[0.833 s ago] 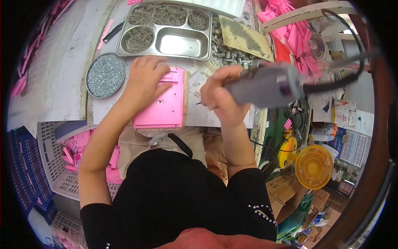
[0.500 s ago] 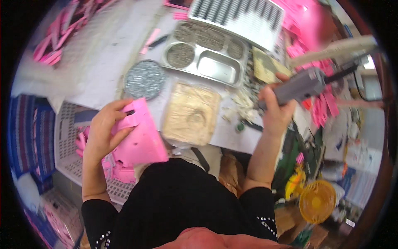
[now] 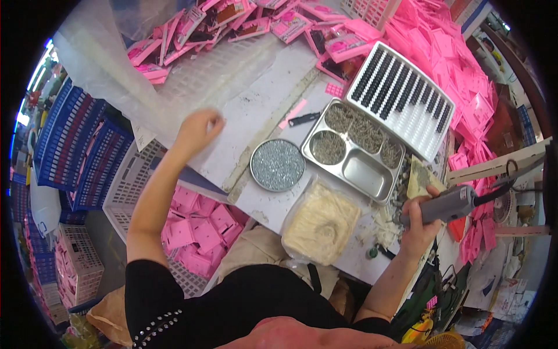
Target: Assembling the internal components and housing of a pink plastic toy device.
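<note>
My left hand [image 3: 199, 131] is over the left part of the white tabletop [image 3: 232, 129], its fingers curled in and slightly blurred. No object shows in it. Below that forearm, pink plastic panels [image 3: 200, 234] fill a light grey basket [image 3: 125, 196]. My right hand [image 3: 419, 225] grips a grey corded electric screwdriver [image 3: 446, 205], held sideways at the right of the table. Nearest to that hand lie small pale scraps [image 3: 383, 225]. A bagged cream-coloured block [image 3: 321, 223] and a round tin of small silver pieces [image 3: 278, 165] stand between my hands.
A steel compartment tray [image 3: 367, 175] holds small metal parts, beside a white rack [image 3: 401, 100] with black pieces. Pink panels [image 3: 453, 64] pile up at the back right. Finished-looking pink items [image 3: 192, 29] lie at the back left. Blue stacked crates [image 3: 70, 139] stand left.
My left hand has let go of the pink panel and moved up over the table. My right hand still holds the screwdriver. The whole view has shifted toward the left.
</note>
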A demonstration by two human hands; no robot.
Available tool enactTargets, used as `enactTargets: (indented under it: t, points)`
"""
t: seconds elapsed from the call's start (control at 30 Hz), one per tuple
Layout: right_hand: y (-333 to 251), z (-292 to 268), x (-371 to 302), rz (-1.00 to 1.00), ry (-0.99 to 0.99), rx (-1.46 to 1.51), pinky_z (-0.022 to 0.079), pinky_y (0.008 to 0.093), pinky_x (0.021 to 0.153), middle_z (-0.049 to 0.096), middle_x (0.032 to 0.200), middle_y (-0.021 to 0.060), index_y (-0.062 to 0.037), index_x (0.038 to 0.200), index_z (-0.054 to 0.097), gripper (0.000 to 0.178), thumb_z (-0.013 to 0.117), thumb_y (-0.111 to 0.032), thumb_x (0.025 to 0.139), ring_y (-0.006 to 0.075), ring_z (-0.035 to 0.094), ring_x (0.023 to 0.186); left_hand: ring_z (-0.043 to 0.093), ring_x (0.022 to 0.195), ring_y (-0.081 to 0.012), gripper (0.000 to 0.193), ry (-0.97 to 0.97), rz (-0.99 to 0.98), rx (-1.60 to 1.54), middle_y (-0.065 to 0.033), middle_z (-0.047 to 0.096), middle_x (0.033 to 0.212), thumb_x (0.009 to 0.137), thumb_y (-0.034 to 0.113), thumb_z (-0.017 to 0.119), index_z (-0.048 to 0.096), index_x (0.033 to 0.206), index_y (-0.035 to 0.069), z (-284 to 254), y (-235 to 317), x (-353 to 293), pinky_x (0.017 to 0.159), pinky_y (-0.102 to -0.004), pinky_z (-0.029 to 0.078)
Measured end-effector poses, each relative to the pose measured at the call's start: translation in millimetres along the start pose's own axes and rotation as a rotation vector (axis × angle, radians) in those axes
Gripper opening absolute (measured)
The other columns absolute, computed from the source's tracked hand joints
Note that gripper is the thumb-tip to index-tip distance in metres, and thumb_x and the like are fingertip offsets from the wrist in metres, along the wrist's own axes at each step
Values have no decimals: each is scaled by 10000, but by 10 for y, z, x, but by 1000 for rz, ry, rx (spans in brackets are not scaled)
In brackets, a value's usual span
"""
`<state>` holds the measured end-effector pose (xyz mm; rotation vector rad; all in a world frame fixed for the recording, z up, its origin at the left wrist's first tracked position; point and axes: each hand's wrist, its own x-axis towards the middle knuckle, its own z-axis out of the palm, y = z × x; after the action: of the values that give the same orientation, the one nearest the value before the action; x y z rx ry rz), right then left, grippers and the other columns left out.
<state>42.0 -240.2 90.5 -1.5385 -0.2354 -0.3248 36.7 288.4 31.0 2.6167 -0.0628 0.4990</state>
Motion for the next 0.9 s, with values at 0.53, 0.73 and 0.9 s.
enactTargets:
  t: [0.53, 0.73, 0.9]
  points:
    - [-172, -293, -113, 9, 53, -83, 480, 299, 692, 597, 892, 82, 15, 1350, 496, 494, 701, -50, 906, 162, 577, 735, 600, 1143, -242, 346, 504, -89, 1122, -69, 620, 1206, 952, 181, 560, 642, 1280, 105, 249, -1717, 2476, 937, -519, 481]
    - [-191, -277, -111, 41, 80, -54, 486, 292, 699, 585, 868, 58, 1, 1349, 495, 518, 739, -75, 898, 151, 586, 746, 660, 1090, -333, 244, 248, -278, 771, -144, 655, 1145, 925, 175, 619, 648, 1149, 81, -95, -1686, 2466, 866, -495, 551]
    - [-214, -339, -168, 51, 83, -41, 486, 286, 710, 590, 858, 46, -10, 1357, 495, 546, 767, -94, 891, 146, 593, 755, 537, 1311, -378, 513, 152, -69, 637, -170, 545, 1413, 858, 231, 695, 582, 1336, 83, 463, -1443, 2429, 1011, -577, 488]
